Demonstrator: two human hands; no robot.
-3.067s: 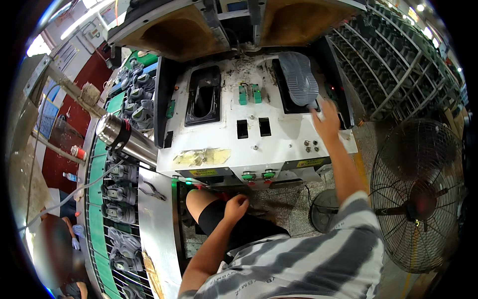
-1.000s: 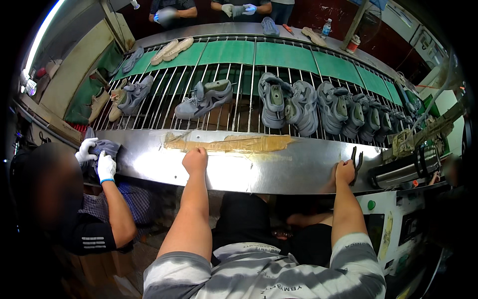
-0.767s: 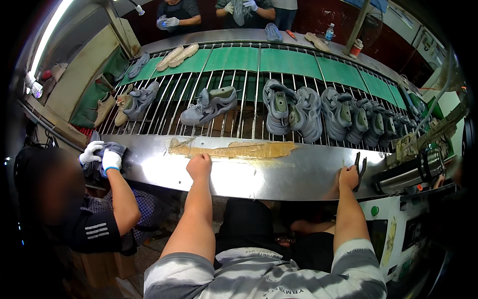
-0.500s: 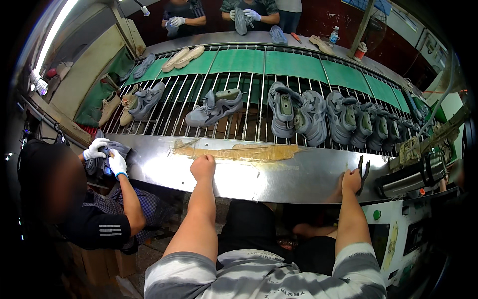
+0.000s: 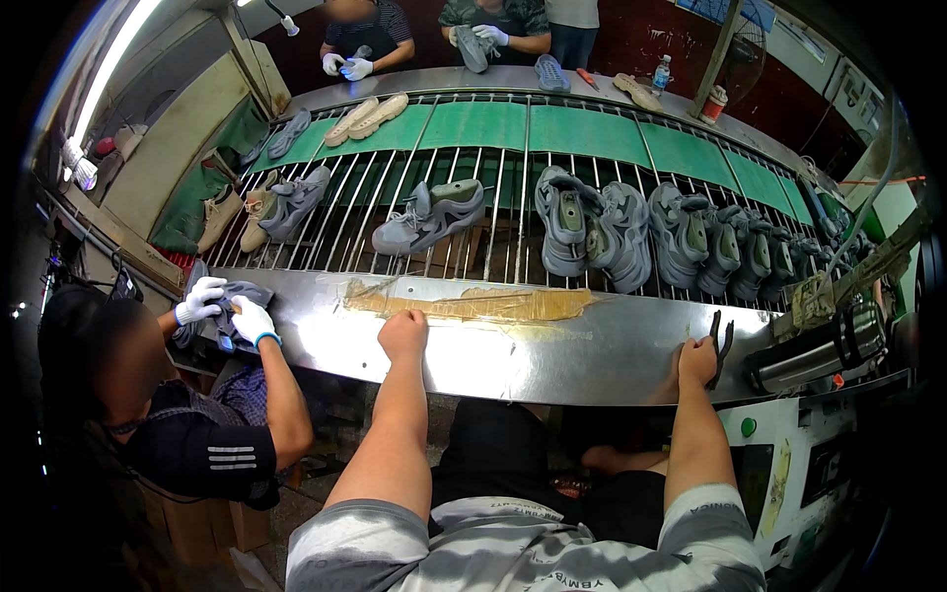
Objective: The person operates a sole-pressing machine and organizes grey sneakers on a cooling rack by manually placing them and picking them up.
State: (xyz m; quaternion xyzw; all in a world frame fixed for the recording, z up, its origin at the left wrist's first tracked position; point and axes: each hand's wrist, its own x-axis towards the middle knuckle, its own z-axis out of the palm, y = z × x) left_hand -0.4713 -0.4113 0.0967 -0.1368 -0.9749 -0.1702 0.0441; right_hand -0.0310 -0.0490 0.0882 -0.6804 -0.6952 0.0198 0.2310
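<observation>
My left hand (image 5: 402, 336) is closed in a fist on the metal bench ledge (image 5: 473, 355), just below a patch of brown tape (image 5: 523, 304). Nothing shows in its fingers. Farther right, my right hand (image 5: 696, 361) is also closed, with its fingers against a black plier-like tool (image 5: 725, 345). The tool's two curved arms stick up beyond the knuckles. Beyond the ledge, a grey sneaker (image 5: 424, 225) lies on its own on the metal rods, and a pair of grey sneakers (image 5: 592, 232) stands to its right.
More grey shoes (image 5: 715, 247) line the rods at right. Beige shoes (image 5: 221, 219) and pale soles (image 5: 365, 120) sit at left. A steel flask (image 5: 819, 350) lies beside the tool. At left, a gloved co-worker (image 5: 247, 321) handles a grey shoe; other people work across the bench.
Both my hands stay almost where they were. The co-worker at left has shifted an arm and gloved hands. Across the bench, a person at far left has lowered their gloved hands.
</observation>
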